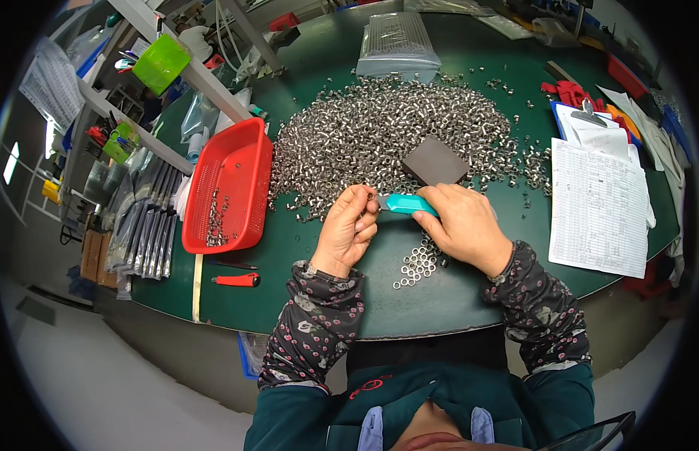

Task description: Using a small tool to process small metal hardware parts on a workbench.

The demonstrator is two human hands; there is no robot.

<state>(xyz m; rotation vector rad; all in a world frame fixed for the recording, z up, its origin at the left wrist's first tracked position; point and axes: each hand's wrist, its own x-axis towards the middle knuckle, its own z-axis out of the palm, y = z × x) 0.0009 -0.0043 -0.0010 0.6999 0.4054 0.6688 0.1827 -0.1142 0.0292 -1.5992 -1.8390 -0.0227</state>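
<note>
Between the thumb and fingers of my left hand (349,228) is a small metal ring (370,197), partly hidden by the fingertips. My right hand (465,225) is closed round a teal utility knife (406,204), whose blade end meets the ring. Just beyond both hands spreads a large heap of small metal rings (364,135). A dark grey block (436,161) lies on the near right part of that heap. Below my right hand, a small group of rings (418,263) lies flat on the green table (394,308).
A red plastic basket (248,188) with some rings stands left, a red utility knife (238,280) nearer. Printed sheets (599,203) and a clipboard (590,116) lie right, beside red gloves (571,93). Bagged parts (398,45) sit behind the heap. A person (195,41) is in the background.
</note>
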